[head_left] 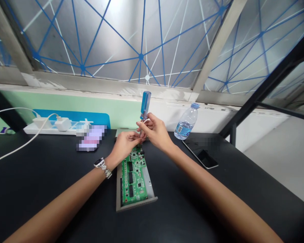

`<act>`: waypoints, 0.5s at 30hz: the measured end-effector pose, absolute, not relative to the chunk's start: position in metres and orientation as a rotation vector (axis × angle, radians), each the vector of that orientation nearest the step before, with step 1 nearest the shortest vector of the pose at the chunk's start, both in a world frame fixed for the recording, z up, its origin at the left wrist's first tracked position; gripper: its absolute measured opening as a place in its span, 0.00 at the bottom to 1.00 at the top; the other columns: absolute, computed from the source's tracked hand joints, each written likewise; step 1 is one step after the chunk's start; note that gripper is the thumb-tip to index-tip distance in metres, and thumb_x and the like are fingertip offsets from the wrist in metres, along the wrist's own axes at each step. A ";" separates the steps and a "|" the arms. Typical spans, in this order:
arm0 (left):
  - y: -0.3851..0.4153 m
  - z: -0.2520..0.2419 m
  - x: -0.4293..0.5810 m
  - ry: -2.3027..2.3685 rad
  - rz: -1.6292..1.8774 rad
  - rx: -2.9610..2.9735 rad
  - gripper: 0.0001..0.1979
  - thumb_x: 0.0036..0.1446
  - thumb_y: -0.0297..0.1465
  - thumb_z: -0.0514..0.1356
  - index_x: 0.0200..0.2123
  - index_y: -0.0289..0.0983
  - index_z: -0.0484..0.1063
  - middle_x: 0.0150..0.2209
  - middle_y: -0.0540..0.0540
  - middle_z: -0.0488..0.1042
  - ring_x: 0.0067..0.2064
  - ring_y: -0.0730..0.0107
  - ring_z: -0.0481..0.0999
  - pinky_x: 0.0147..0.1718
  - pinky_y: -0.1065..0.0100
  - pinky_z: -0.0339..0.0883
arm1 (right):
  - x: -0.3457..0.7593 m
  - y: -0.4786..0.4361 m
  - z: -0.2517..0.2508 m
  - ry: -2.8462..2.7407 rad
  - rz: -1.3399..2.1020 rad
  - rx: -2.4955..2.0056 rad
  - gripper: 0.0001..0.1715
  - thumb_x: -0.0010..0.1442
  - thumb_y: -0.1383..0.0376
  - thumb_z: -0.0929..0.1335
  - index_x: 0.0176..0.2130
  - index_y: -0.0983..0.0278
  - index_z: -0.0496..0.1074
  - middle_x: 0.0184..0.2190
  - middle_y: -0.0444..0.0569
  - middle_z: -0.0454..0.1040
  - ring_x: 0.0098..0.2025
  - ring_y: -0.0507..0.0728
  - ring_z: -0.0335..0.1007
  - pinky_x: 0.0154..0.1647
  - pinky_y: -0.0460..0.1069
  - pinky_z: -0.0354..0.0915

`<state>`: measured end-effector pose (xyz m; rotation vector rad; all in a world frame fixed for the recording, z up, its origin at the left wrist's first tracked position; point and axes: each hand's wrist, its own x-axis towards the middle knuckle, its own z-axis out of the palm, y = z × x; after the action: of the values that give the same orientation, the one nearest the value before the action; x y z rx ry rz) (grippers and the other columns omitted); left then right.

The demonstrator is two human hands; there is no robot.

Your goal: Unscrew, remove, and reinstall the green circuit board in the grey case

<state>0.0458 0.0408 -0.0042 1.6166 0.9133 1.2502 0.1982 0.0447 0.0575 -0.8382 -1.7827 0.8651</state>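
Note:
A screwdriver (145, 103) with a blue and clear handle stands nearly upright, tip down, over the far end of a green circuit board (139, 184). The board lies in a shallow grey metal tray (136, 206) on the black table. My right hand (155, 131) is closed, its fingers pinching the screwdriver just below the handle. My left hand (126, 145), with a watch (100, 163) and a bracelet at the wrist, is closed too, its fingertips pinched round the lower shaft. The screwdriver's tip and whatever lies under it are hidden by my fingers.
A white power strip (30, 130) with plugs and cables sits at the back left, beside a blurred phone-like object (92, 138). To the right, a water bottle (184, 125) stands near a dark tablet or phone (205, 158). Black metal frame bars (243, 111) rise at the right.

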 end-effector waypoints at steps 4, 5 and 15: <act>0.037 -0.001 0.044 0.903 1.205 1.665 0.12 0.57 0.37 0.64 0.34 0.34 0.80 0.36 0.43 0.83 0.43 0.56 0.81 0.45 0.60 0.73 | 0.201 0.048 0.062 -1.778 0.986 -0.858 0.16 0.59 0.56 0.70 0.38 0.62 0.63 0.28 0.43 0.73 0.21 0.50 0.72 0.20 0.46 0.71; 0.036 -0.001 0.044 0.892 1.196 1.683 0.13 0.59 0.38 0.62 0.35 0.34 0.80 0.37 0.43 0.83 0.43 0.56 0.80 0.45 0.60 0.73 | 0.202 0.048 0.065 -1.781 1.023 -0.867 0.15 0.59 0.57 0.71 0.38 0.62 0.64 0.27 0.43 0.73 0.21 0.50 0.72 0.21 0.46 0.71; 0.033 0.001 0.038 0.986 1.143 1.957 0.12 0.64 0.34 0.55 0.34 0.36 0.76 0.33 0.44 0.80 0.39 0.59 0.79 0.38 0.63 0.72 | 0.210 0.042 0.075 -1.881 1.308 -0.860 0.11 0.61 0.65 0.68 0.44 0.66 0.69 0.43 0.53 0.76 0.27 0.49 0.75 0.23 0.43 0.72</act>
<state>0.0384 0.0334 0.0007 1.9575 0.9856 1.1432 0.2105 0.0423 0.0752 -0.8600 -1.8809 1.3084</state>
